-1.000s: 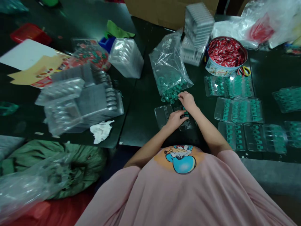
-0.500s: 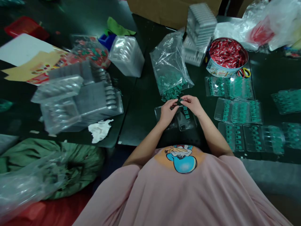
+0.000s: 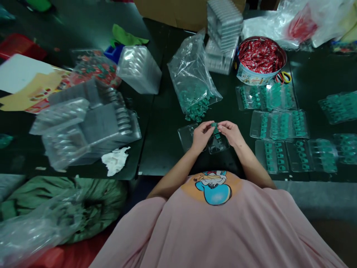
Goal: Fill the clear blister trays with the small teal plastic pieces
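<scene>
My left hand (image 3: 202, 136) and my right hand (image 3: 231, 133) meet over an open clear plastic blister pack (image 3: 219, 148). Both are closed, thumbs and fingertips pinched on a small green plastic piece (image 3: 214, 125) at the pack's upper end. Another green piece (image 3: 217, 136) shows in the pack just below. The pack's other half (image 3: 184, 134) lies to the left, partly behind my left hand. Just beyond my hands, a clear bag (image 3: 192, 70) lies with loose green pieces (image 3: 196, 109) spilling from its mouth.
Filled blister packs (image 3: 281, 124) lie in rows at right. Beyond them stand a round tin (image 3: 256, 79) of red wrapped packets and scissors (image 3: 286, 77). Stacked clear packs (image 3: 100, 119) and a crumpled white tissue (image 3: 115, 160) are at left; another stack (image 3: 224, 26) stands at the back.
My hands have come back slightly from the bag's mouth to the top of the blister pack, with a green piece between the fingertips. The whole view has shifted a little.
</scene>
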Action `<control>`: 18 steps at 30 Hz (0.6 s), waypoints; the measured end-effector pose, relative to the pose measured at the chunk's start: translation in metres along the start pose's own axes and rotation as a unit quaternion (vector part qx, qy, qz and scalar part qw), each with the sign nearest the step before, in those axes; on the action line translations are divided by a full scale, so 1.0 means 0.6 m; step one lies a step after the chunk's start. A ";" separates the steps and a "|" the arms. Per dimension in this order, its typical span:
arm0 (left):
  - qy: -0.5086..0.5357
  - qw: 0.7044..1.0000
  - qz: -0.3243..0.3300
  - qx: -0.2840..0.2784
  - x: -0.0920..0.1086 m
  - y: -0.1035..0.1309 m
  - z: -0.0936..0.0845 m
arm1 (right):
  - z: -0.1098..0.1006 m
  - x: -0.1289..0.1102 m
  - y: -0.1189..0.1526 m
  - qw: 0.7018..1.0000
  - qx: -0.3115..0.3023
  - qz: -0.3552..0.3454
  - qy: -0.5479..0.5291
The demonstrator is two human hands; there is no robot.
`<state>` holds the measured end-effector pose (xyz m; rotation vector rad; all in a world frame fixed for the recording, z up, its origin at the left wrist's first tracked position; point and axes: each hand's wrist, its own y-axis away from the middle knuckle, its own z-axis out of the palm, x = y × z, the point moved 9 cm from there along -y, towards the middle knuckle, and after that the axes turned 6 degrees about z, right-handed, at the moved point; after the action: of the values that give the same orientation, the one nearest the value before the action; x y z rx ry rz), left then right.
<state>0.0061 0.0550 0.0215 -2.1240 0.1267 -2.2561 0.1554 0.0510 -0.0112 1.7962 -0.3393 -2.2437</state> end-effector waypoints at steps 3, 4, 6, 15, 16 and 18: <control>0.073 0.995 -0.073 -0.006 -0.023 0.007 0.003 | -0.028 -0.006 0.011 0.999 0.034 -0.029 0.013; 0.104 0.989 -0.106 -0.006 -0.033 0.011 0.003 | -0.039 -0.008 0.016 0.998 0.045 -0.037 0.024; 0.164 0.970 -0.181 -0.003 -0.054 0.021 0.003 | -0.061 -0.008 0.026 0.996 0.070 -0.044 0.043; 0.325 0.869 -0.374 0.008 -0.099 0.065 0.019 | -0.086 0.032 0.062 0.994 0.071 -0.024 0.074; 0.338 0.858 -0.386 0.008 -0.098 0.069 0.022 | -0.086 0.036 0.063 0.995 0.069 -0.022 0.075; 0.350 0.846 -0.402 0.001 -0.096 0.074 0.027 | -0.086 0.040 0.063 0.994 0.070 -0.022 0.078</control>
<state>0.0245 0.0151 -0.0385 -1.3303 -0.9109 -3.3613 0.2026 0.0061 -0.0315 2.0546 -0.4395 -2.1392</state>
